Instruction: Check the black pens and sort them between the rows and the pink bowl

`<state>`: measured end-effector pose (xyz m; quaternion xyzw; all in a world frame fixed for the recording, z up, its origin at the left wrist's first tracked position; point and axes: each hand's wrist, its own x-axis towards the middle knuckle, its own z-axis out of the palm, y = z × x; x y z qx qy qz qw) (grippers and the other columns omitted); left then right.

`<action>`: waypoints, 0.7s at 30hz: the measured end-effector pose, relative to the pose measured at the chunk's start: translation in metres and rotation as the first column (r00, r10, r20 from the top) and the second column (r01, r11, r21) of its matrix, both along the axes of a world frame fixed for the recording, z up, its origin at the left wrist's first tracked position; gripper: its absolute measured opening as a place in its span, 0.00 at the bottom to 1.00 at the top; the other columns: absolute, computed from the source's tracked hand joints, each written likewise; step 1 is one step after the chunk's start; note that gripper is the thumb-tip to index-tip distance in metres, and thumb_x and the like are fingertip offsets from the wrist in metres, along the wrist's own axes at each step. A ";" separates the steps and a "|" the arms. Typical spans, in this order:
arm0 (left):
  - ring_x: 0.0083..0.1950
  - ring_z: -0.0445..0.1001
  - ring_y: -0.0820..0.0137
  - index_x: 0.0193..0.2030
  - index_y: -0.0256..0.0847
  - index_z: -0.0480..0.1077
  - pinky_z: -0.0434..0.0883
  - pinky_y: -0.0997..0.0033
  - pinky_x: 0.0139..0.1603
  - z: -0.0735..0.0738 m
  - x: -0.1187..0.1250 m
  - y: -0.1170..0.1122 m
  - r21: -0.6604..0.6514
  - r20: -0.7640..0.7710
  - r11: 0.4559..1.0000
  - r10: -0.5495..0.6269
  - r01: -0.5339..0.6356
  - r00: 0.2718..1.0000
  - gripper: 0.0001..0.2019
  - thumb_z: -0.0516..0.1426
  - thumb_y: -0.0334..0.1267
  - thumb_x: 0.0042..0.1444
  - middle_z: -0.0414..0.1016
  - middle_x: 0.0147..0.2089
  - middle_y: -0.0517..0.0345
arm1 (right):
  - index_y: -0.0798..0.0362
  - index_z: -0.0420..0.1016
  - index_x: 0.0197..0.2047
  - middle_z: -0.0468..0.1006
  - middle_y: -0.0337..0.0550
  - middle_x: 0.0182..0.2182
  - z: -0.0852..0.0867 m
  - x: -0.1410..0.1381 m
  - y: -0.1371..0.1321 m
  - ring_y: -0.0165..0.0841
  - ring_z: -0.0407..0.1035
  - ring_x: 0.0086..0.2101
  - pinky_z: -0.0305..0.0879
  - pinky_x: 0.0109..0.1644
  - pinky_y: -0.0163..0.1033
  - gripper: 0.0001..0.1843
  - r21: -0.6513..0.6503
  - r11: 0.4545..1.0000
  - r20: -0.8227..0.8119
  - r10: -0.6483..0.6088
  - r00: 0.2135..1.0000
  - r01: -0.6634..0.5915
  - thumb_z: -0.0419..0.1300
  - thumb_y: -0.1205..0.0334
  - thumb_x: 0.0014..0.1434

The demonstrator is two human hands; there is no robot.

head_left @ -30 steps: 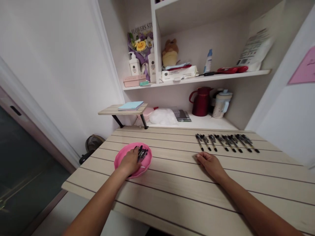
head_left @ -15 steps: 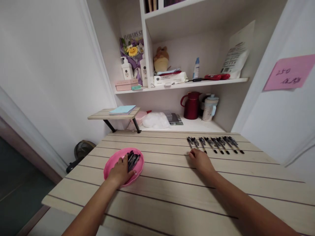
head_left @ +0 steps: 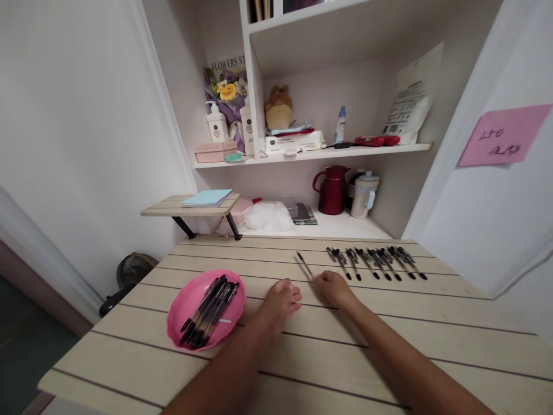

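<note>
A pink dish (head_left: 179, 300) at the table's left holds several black pens (head_left: 209, 311). My left hand (head_left: 279, 302) rests on the table just right of the dish, fingers loosely apart and holding nothing. Close beside it, my right hand (head_left: 332, 288) pinches one black pen (head_left: 305, 265), whose tip points away and to the left. Beyond the right hand, a row of several black pens (head_left: 375, 262) lies side by side along the table's far edge.
The slatted wooden table (head_left: 389, 346) meets a shelf unit at the back with a red jug (head_left: 332, 190), a mug, bottles and a plush toy. A small riser with a blue notebook (head_left: 206, 198) stands back left. A pink note (head_left: 501, 141) hangs on the right wall.
My left hand left the pink dish and moved right to meet the right hand. A single pen now sits in the right hand's fingers. The view shifted right.
</note>
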<state>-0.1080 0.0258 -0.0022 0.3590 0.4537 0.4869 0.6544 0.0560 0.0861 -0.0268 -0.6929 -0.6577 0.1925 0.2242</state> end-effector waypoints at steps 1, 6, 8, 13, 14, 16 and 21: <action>0.42 0.73 0.66 0.46 0.38 0.62 0.67 0.65 0.45 -0.006 0.008 0.010 -0.071 0.112 0.997 0.030 -0.022 0.993 0.19 0.58 0.42 0.49 0.72 0.44 0.45 | 0.55 0.72 0.26 0.76 0.45 0.25 -0.004 -0.005 -0.007 0.32 0.69 0.27 0.60 0.29 0.32 0.17 0.008 0.999 -0.075 0.051 0.996 -0.051 0.50 0.52 0.54; 0.27 0.71 0.73 0.36 0.37 0.63 0.66 0.73 0.31 -0.021 0.031 0.035 -0.148 0.323 0.982 0.162 -0.120 0.932 0.08 0.56 0.38 0.51 0.67 0.25 0.59 | 0.54 0.69 0.22 0.71 0.37 0.18 -0.019 -0.005 -0.027 0.29 0.63 0.22 0.56 0.25 0.32 0.16 0.111 0.950 -0.464 0.311 0.830 -0.293 0.55 0.49 0.49; 0.23 0.67 0.76 0.36 0.38 0.64 0.65 0.74 0.29 -0.024 0.033 0.034 -0.125 0.345 0.985 0.155 -0.118 0.926 0.08 0.56 0.39 0.51 0.62 0.21 0.64 | 0.53 0.68 0.21 0.71 0.38 0.18 -0.015 0.010 -0.019 0.29 0.63 0.22 0.56 0.26 0.32 0.16 0.107 0.963 -0.391 0.271 0.880 -0.248 0.54 0.50 0.50; 0.16 0.55 0.83 0.36 0.37 0.64 0.53 0.81 0.18 -0.030 0.030 0.029 -0.081 0.248 0.988 0.146 -0.129 0.958 0.12 0.56 0.43 0.49 0.59 0.21 0.67 | 0.54 0.72 0.30 0.77 0.50 0.30 0.006 0.052 0.031 0.37 0.70 0.33 0.59 0.33 0.36 0.12 0.110 0.991 0.124 -0.087 0.988 0.073 0.52 0.55 0.54; 0.16 0.54 0.84 0.36 0.37 0.64 0.51 0.82 0.17 -0.031 0.029 0.029 -0.072 0.222 0.990 0.136 -0.123 0.966 0.12 0.57 0.43 0.49 0.59 0.21 0.68 | 0.54 0.72 0.33 0.77 0.53 0.32 0.009 0.056 0.040 0.39 0.71 0.35 0.60 0.35 0.37 0.13 0.099 0.989 0.197 -0.127 0.972 0.109 0.52 0.56 0.54; 0.15 0.51 0.85 0.36 0.38 0.64 0.48 0.82 0.15 -0.032 0.029 0.028 -0.046 0.184 0.994 0.101 -0.094 0.978 0.14 0.57 0.45 0.47 0.59 0.21 0.68 | 0.56 0.72 0.38 0.77 0.56 0.35 0.012 0.056 0.055 0.41 0.72 0.38 0.62 0.37 0.40 0.14 0.074 0.987 0.288 -0.159 0.944 0.144 0.51 0.56 0.56; 0.15 0.50 0.85 0.36 0.38 0.64 0.45 0.81 0.15 -0.035 0.029 0.029 0.000 0.150 0.999 0.043 -0.044 0.988 0.18 0.59 0.48 0.44 0.58 0.21 0.69 | 0.60 0.71 0.41 0.76 0.61 0.39 0.009 0.044 0.073 0.43 0.72 0.40 0.63 0.41 0.44 0.15 0.051 0.988 0.327 -0.153 0.933 0.144 0.49 0.59 0.57</action>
